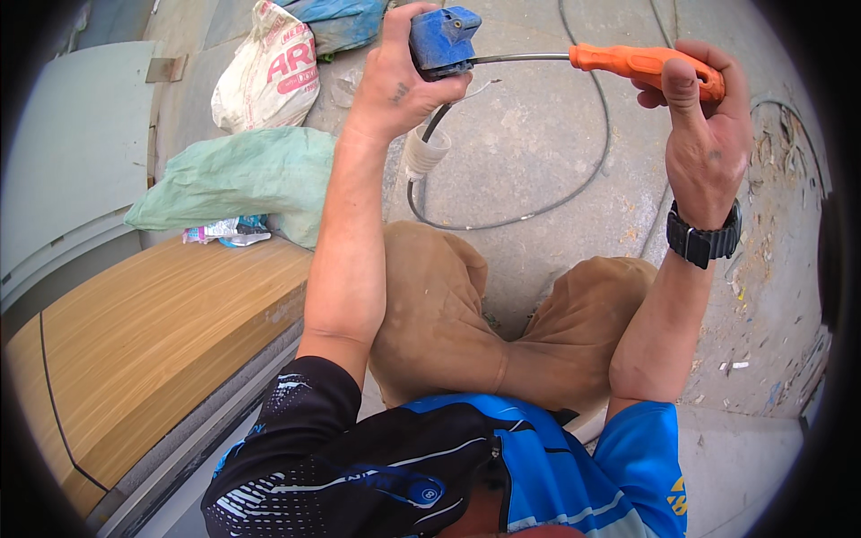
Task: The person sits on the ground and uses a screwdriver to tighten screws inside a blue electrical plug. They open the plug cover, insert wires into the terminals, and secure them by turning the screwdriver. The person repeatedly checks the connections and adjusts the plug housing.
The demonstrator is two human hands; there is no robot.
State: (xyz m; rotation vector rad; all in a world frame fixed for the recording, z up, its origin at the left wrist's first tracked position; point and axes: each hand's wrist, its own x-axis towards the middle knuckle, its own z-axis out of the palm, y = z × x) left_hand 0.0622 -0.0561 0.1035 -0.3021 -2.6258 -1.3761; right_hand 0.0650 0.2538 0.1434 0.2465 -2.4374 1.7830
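A boxy blue plastic connector [444, 40], pinched by the left hand [395, 85] above concrete floor [511, 125], meets the metal shaft [525, 57] of an orange-handled screwdriver [632, 63] the right hand [708, 139] grips. Dark cable [466, 228] threads a ribbed white collar [425, 154]; a wrinkled green sack [238, 175] hides its contents.

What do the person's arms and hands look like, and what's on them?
Both hands are bare, with no gloves. The left hand has a small dark mark on its back. Above the right hand sits a chunky black watch. The short left sleeve is black with white patterns; the right sleeve is bright blue with yellow markings.
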